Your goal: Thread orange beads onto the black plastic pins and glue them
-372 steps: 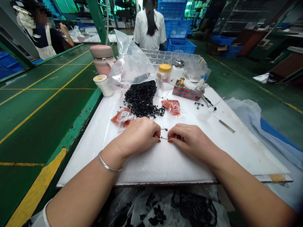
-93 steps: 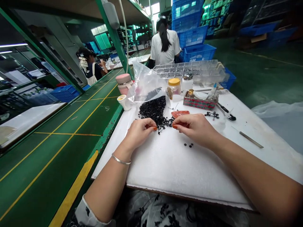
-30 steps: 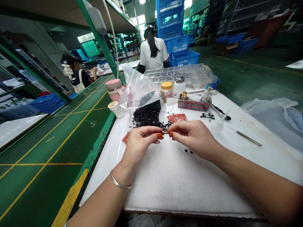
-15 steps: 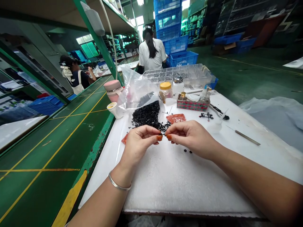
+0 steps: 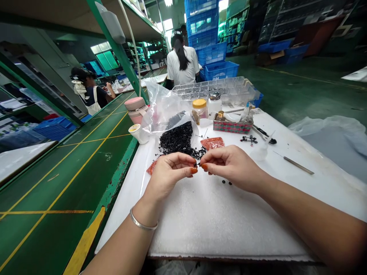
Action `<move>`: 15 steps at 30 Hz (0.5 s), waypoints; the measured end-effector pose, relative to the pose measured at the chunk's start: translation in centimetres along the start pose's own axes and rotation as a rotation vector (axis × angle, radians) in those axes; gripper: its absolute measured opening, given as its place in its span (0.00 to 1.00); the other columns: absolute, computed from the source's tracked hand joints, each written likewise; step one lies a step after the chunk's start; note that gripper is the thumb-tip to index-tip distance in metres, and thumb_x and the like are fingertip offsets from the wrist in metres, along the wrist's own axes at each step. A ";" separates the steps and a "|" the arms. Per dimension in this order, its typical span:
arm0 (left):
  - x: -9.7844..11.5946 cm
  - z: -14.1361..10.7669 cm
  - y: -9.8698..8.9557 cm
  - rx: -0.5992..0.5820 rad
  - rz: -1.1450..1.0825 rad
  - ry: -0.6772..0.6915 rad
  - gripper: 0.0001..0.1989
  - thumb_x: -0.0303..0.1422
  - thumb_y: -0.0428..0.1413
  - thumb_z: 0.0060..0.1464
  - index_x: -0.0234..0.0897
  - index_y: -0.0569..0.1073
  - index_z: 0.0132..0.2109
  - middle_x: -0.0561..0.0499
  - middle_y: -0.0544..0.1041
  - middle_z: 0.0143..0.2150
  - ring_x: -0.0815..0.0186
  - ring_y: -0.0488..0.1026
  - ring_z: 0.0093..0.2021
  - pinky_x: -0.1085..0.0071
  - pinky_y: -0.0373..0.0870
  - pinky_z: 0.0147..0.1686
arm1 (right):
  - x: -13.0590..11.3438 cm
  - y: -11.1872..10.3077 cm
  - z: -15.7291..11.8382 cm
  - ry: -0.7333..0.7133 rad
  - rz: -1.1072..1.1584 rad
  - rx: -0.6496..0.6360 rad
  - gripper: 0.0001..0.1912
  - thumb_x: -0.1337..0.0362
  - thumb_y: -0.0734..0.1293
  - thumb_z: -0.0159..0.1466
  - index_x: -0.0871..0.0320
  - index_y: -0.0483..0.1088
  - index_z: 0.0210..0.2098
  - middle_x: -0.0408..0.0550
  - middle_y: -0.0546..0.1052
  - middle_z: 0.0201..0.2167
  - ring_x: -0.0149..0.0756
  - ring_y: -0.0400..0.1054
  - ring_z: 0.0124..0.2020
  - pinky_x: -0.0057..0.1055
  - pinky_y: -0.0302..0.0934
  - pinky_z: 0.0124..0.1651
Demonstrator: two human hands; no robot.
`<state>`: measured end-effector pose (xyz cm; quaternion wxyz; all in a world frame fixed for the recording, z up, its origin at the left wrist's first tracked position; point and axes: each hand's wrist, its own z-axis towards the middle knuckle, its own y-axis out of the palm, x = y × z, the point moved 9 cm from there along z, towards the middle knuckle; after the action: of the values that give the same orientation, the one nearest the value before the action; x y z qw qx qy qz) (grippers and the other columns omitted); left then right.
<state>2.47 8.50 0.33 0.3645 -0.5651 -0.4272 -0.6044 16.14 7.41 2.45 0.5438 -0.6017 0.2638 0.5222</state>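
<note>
Between the fingertips of both hands is a small black part [image 5: 197, 164], mostly covered by the fingers. My left hand [image 5: 170, 172] pinches it from one side, and my right hand [image 5: 229, 166] pinches it from the other, thumb against fingers. Just beyond the hands lies a heap of small black plastic parts [image 5: 176, 138], spilling from a clear plastic bag [image 5: 162, 97]. Small bags of tiny orange pieces lie close by, one orange bag [image 5: 212, 143] behind my right hand and another [image 5: 151, 167] beside my left. Two little black rings [image 5: 226, 182] rest near my right wrist.
A patterned box [image 5: 233, 126] of bottles, a yellow-lidded jar [image 5: 200, 110] and a pink flask [image 5: 136, 109] stand farther back. On the right lie a thin-tipped tool [image 5: 298, 165] and a squeeze bottle [image 5: 260, 152]. Behind is a divided clear tray [image 5: 212, 89]. Two people sit beyond.
My left fingers have shifted slightly around the black part, showing a little more of it. My right hand keeps its pinch. The whole view has moved a little.
</note>
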 end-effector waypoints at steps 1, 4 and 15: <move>-0.1 0.0 0.0 -0.006 -0.002 -0.013 0.10 0.28 0.69 0.43 0.36 0.81 0.36 0.52 0.80 0.30 0.73 0.75 0.30 0.80 0.71 0.29 | 0.0 0.0 0.0 -0.006 -0.006 0.002 0.06 0.67 0.67 0.59 0.60 0.78 0.31 0.41 0.72 0.21 0.25 0.62 0.23 0.23 0.54 0.25; -0.6 0.1 0.0 -0.022 -0.028 -0.063 0.08 0.31 0.67 0.47 0.37 0.81 0.37 0.50 0.81 0.31 0.71 0.76 0.31 0.79 0.71 0.30 | -0.2 -0.1 0.0 -0.018 -0.016 0.009 0.06 0.66 0.67 0.59 0.60 0.77 0.31 0.41 0.72 0.20 0.26 0.62 0.22 0.23 0.54 0.24; -2.5 0.2 0.6 -0.052 -0.229 -0.227 0.10 0.29 0.68 0.43 0.34 0.81 0.36 0.50 0.80 0.29 0.72 0.75 0.29 0.80 0.70 0.28 | -0.3 -0.1 -0.1 -0.033 -0.013 0.005 0.07 0.65 0.67 0.58 0.60 0.77 0.30 0.42 0.74 0.21 0.27 0.64 0.22 0.24 0.54 0.24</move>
<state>3.33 8.39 -2.05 0.2277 -0.5867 -0.5115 -0.5851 16.18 7.30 2.72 0.5528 -0.5933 0.2520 0.5281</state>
